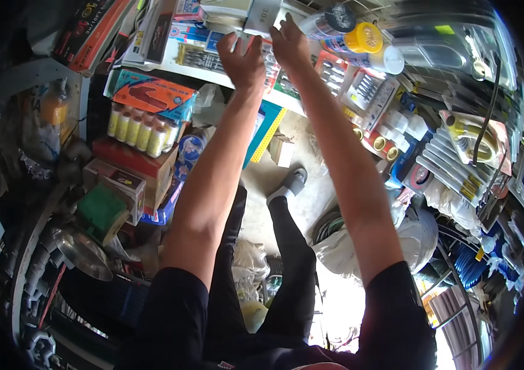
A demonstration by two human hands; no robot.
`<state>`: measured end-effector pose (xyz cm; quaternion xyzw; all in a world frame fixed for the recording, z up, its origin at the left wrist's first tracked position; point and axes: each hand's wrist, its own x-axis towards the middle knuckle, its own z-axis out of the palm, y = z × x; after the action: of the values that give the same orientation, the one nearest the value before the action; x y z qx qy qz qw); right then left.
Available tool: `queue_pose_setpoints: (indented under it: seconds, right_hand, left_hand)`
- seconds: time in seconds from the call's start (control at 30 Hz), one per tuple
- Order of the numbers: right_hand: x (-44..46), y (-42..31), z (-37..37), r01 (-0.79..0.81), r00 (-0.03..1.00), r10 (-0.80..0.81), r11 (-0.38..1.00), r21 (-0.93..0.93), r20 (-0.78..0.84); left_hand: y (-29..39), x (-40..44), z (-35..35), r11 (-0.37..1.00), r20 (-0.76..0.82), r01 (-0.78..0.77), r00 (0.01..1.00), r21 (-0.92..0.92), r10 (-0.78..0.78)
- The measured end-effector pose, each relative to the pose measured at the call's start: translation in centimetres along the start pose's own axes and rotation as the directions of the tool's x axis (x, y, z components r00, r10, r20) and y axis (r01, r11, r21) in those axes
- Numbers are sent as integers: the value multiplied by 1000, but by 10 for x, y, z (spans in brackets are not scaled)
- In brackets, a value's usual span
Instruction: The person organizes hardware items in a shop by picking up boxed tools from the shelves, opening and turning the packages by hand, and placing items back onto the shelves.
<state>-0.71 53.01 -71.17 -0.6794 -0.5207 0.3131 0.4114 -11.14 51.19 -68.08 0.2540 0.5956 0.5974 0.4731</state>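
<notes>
My left hand reaches over the shelf at the top, its fingers bent and apart, above rows of packed drill bits. Beside it, my right hand has its fingers spread at the lower right corner of a grey box marked 304. Whether either hand touches that box, I cannot tell. Small metal parts on red cards lie right of my right hand. A jar with a yellow lid and one with a white lid stand close by.
An orange and blue electrode holder box sits left, above yellow-labelled cylinders on a red-brown carton. Tape rolls and packaged tools crowd the right. My shoe is on the floor below, near white sacks.
</notes>
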Motion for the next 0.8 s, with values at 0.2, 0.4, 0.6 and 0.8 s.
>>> queue_pose_setpoints:
  seconds: [0.2, 0.4, 0.6, 0.8]
  right_hand:
    - [-208, -13, -73, -345, 896, 381, 921, 184, -229]
    - [-372, 148, -55, -796, 330, 943, 250, 551, 49]
    - [-433, 290, -17, -930, 366, 875, 338, 142, 317]
    - [-376, 334, 13, -897, 403, 838, 283, 339, 369]
  left_hand:
    - [-16, -150, -117, 912, 328, 223, 882, 343, -339]
    - [-188, -274, -212, 583, 217, 403, 660, 705, -719]
    - [-267, -252, -197, 640, 282, 240, 748, 729, -601]
    - [-391, -238, -207, 689, 336, 383, 663, 615, -668]
